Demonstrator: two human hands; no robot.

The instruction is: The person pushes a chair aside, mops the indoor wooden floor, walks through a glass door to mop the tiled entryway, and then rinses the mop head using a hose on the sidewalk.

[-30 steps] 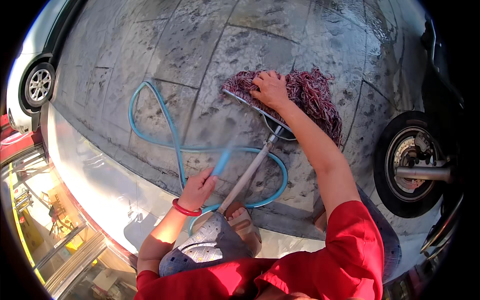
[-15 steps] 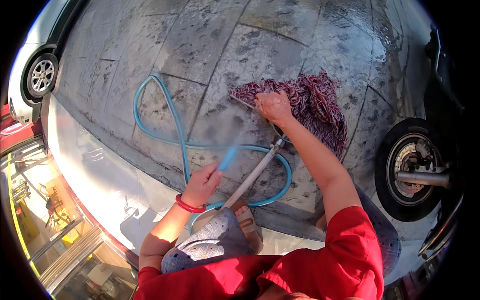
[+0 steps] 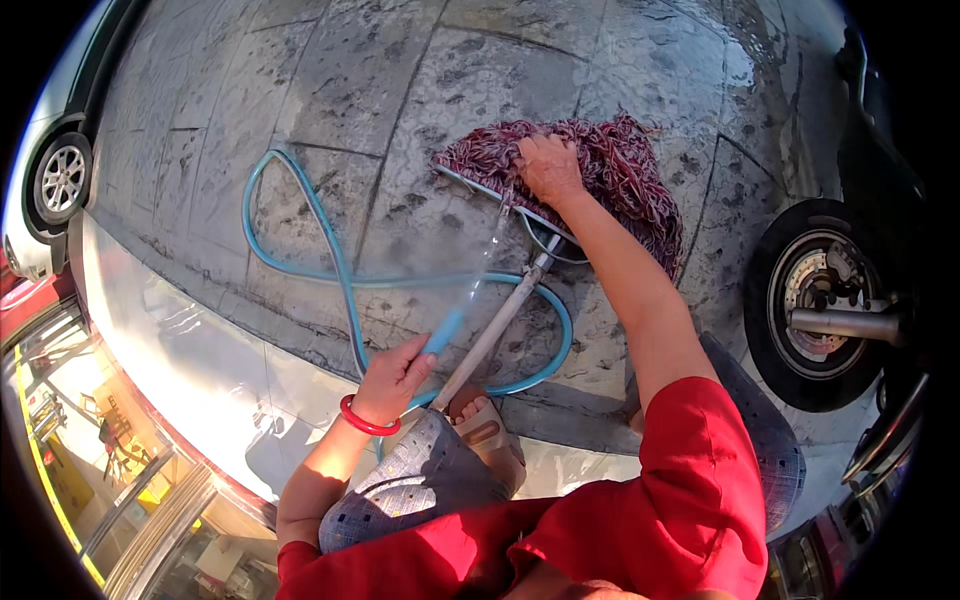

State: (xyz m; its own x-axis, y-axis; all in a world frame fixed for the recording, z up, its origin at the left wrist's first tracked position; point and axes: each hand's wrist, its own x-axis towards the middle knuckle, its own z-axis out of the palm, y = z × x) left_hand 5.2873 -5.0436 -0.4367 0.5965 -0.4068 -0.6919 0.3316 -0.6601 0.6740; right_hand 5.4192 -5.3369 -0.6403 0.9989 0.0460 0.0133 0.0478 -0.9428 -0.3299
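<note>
My left hand is wrapped round the blue hose near its end. A stream of water runs from the hose end toward a string mop head of red and white strands, lying on the paving. My right hand is closed on the strands near the mop's metal frame; its fingertips are partly hidden among them. The mop's pale handle slopes from the frame down toward my left knee. The hose loops across the paving and passes under the handle.
Wet grey stone paving spreads ahead, with a pale tiled strip along the near left. A motorbike wheel stands close on the right. A parked car's wheel shows far left. My sandalled foot is beside the handle.
The mop's frame now shows more fully, and my right hand has shifted along the strands. The water stream now reaches the mop's edge. The whole view has moved slightly.
</note>
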